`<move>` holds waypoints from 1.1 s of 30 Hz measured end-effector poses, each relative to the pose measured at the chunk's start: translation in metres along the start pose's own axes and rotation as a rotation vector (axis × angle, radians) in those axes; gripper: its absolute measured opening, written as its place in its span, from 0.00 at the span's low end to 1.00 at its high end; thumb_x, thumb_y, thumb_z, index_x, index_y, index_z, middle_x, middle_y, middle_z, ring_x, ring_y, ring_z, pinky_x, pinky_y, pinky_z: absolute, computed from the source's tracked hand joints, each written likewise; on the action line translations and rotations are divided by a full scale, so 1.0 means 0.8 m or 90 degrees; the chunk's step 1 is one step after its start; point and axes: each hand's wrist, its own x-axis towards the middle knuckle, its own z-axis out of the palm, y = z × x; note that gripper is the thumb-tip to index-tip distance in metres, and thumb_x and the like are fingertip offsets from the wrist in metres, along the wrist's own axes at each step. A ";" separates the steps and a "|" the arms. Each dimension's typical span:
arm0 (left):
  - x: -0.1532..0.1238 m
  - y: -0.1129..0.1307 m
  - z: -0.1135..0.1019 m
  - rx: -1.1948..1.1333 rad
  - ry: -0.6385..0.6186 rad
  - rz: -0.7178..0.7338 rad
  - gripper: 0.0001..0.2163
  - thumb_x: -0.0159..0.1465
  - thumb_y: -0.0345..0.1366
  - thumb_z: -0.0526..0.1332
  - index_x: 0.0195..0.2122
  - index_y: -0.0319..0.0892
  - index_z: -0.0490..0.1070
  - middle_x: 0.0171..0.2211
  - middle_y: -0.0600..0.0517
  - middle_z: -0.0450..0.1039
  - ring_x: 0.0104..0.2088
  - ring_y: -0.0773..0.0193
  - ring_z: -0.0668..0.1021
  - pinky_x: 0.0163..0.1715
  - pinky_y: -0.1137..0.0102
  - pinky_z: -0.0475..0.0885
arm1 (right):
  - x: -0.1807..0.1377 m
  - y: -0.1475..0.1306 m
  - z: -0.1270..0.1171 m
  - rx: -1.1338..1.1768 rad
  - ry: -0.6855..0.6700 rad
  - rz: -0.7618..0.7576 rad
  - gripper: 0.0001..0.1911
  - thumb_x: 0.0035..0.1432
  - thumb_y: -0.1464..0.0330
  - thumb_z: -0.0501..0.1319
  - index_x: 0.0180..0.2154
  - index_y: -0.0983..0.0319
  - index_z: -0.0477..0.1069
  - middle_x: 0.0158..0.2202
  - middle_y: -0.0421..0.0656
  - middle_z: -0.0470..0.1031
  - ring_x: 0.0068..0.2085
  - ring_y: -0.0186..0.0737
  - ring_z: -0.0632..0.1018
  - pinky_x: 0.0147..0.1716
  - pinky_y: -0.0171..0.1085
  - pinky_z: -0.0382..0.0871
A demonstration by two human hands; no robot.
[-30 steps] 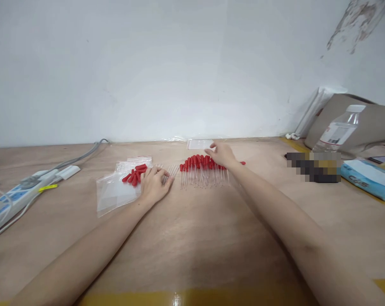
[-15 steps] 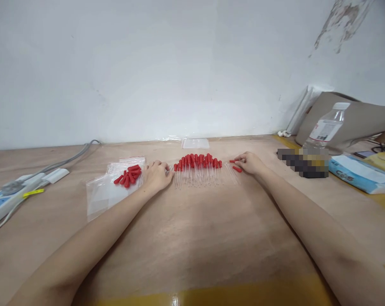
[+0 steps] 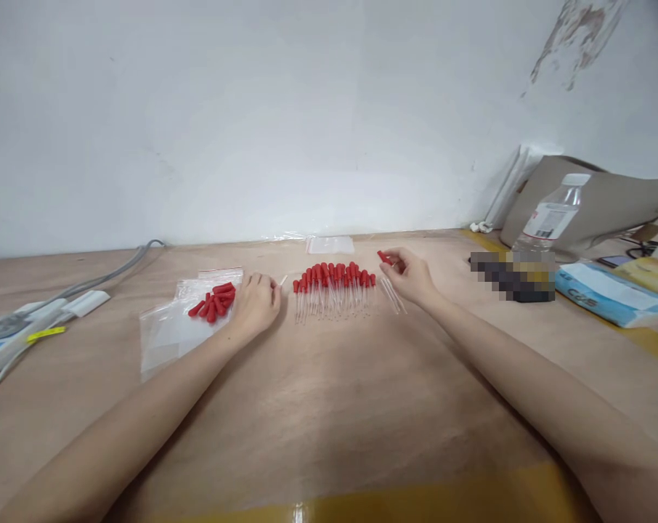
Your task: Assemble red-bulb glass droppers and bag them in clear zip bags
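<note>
A row of glass droppers with red bulbs [image 3: 333,287] lies in the middle of the wooden table [image 3: 329,407]. My right hand [image 3: 410,276] is just right of the row and pinches a loose red bulb [image 3: 384,258] lifted off the table. Bare glass tubes [image 3: 393,296] lie under that hand. My left hand [image 3: 256,301] rests left of the row with fingers curled round a thin glass tube [image 3: 283,280] whose tip sticks out. Beside it, loose red bulbs [image 3: 213,299] lie on clear plastic bags [image 3: 165,330].
A power strip with grey cables [image 3: 13,334] lies at the far left. Another clear bag [image 3: 330,245] sits by the wall. At the right stand a plastic bottle [image 3: 550,214], a cardboard sheet [image 3: 617,200], a blue-white packet [image 3: 612,294] and a blurred dark object [image 3: 511,276].
My right hand moved from the far side of the dropper row to its right end, picked a red bulb off the table and raised it. My left hand closed on a glass tube.
</note>
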 end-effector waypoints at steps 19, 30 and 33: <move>-0.049 0.050 0.006 -0.369 0.035 0.309 0.08 0.64 0.33 0.52 0.40 0.40 0.69 0.34 0.49 0.72 0.35 0.65 0.74 0.36 0.69 0.70 | -0.089 -0.062 0.037 0.182 -0.262 -0.139 0.09 0.55 0.67 0.57 0.37 0.61 0.73 0.32 0.43 0.70 0.32 0.33 0.71 0.32 0.35 0.67; -0.050 0.049 0.010 -0.397 0.047 0.384 0.10 0.63 0.30 0.54 0.44 0.41 0.69 0.35 0.49 0.72 0.35 0.67 0.75 0.35 0.71 0.72 | -0.089 -0.065 0.036 0.192 -0.314 -0.150 0.07 0.56 0.69 0.56 0.35 0.60 0.72 0.33 0.41 0.75 0.34 0.34 0.74 0.35 0.33 0.67; -0.050 0.049 0.011 -0.406 0.051 0.404 0.10 0.63 0.29 0.53 0.45 0.41 0.69 0.35 0.49 0.72 0.35 0.67 0.75 0.35 0.72 0.72 | -0.089 -0.065 0.036 0.183 -0.310 -0.182 0.07 0.57 0.69 0.55 0.34 0.61 0.72 0.31 0.40 0.75 0.33 0.33 0.74 0.34 0.33 0.67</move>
